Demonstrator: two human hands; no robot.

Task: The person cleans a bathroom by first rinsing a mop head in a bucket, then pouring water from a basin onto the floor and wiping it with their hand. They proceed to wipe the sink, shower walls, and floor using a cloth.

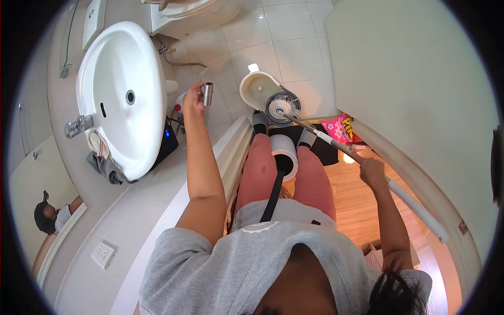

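My left hand (194, 98) is closed around a silver cylindrical hand sprayer (208, 94), held out beside the sink. A thin hose (184, 64) runs from a wall valve toward that hand; its end there is partly hidden. My right hand (371, 172) grips the grey and white pole of a mop (336, 143), which slants down to the left. The mop's round head (279, 108) rests in the dark spinner basket of a spin bucket (244, 84). Cloudy water stands in the bucket's other compartment, and no water stream can be made out at the sprayer.
A white sink (153, 63) juts from the left wall, with cloths (106, 167) by its faucet. A toilet (199, 20) stands at the far side. Between my legs is a white cylinder (286, 143). A pink packet (337, 128) lies by the door (420, 63) at right.
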